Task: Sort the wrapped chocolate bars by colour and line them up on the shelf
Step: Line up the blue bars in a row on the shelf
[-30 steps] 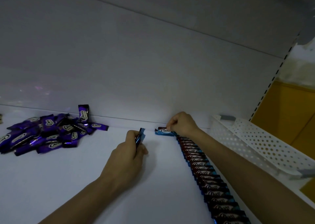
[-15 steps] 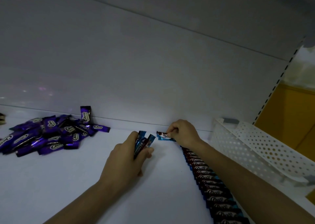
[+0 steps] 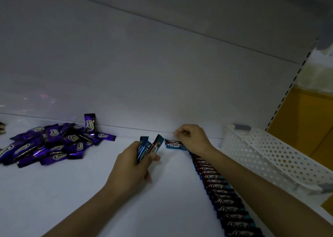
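My left hand (image 3: 131,166) grips a small fan of blue-and-brown wrapped chocolate bars (image 3: 150,147) in the middle of the white shelf (image 3: 72,191). A long line of the same blue-and-brown bars (image 3: 221,193) runs from the back wall toward me on the right. At the far end of that line lies one blue bar (image 3: 173,144). My right hand (image 3: 192,136) sits with curled fingers at this bar's right end by the back wall; whether the fingers pinch the bar is not visible. A loose heap of purple bars (image 3: 52,143) lies at the left.
A white perforated plastic basket (image 3: 270,157) stands on the shelf at the right, close to my right forearm. The shelf's back wall (image 3: 162,85) rises just behind the bars. One purple bar (image 3: 89,123) leans upright against it. A yellow surface shows beyond the shelf's right upright.
My left hand has spread its blue bars into a fan and moved slightly right. My right hand has stayed at the far end of the line with the last blue bar.
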Demonstrator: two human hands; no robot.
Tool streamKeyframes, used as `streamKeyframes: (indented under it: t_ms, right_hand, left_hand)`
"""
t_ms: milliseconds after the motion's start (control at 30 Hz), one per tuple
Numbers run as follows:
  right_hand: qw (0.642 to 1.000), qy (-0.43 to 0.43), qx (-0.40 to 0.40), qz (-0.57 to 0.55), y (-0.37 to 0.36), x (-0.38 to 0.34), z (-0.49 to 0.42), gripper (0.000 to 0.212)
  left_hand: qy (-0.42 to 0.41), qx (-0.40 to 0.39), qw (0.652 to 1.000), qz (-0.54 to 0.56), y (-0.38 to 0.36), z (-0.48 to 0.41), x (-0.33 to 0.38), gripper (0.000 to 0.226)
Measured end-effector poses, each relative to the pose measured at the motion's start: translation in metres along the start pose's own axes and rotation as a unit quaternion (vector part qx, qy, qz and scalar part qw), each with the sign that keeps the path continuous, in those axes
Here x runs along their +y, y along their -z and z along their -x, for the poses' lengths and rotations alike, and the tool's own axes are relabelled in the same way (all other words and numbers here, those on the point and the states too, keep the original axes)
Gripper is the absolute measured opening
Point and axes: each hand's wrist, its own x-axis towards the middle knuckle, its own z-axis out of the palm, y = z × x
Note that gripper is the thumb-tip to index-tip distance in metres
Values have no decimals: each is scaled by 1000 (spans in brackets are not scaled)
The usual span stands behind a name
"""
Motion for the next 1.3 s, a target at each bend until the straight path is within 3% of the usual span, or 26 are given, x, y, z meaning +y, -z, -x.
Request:
streamKeyframes:
  t_ms: [67,133,200,300,467,633,700,833,933,1133,1300]
  right_hand:
    - [984,-33,-78,-156,6,-24,15,27]
    - [968,-30,-156,-194,8,-42,30,38]
    - [964,-2,-198,-179,6,-52,42,30]
    - [963,-5,-194,-188,4,-58,47,8]
    - [964,52,-194,-176,17,-57,42,29]
    - [963,86,-245,-68,27,-50,36,13]
    - [969,72,-233,-43,28,-43,30,11]
    - [988,12,-120,92,24,-13,11,8]
    - [990,-32,-86,110,13,6,4,8]
    - [983,-1,-64,172,5,15,-4,10]
    - [971,29,-73,224,6,15,-6,9]
  left_hand:
    - [3,-6,1000,30,2,0,3,7]
    - [1,0,999,52,3,0,5,13]
    - [1,4,998,70,5,1,7,20]
    - [3,7,996,91,5,3,11,28]
    - [13,17,996,81,5,2,7,8]
    - [1,10,999,46,2,2,5,6]
    - [-8,14,999,29,1,2,4,7]
    - [36,33,998,35,1,-3,-2,18]
    - [46,15,999,15,0,-3,-3,21]
    - [-7,-27,1000,3,-4,2,3,17]
    - [8,-13,1000,26,-4,2,3,5]
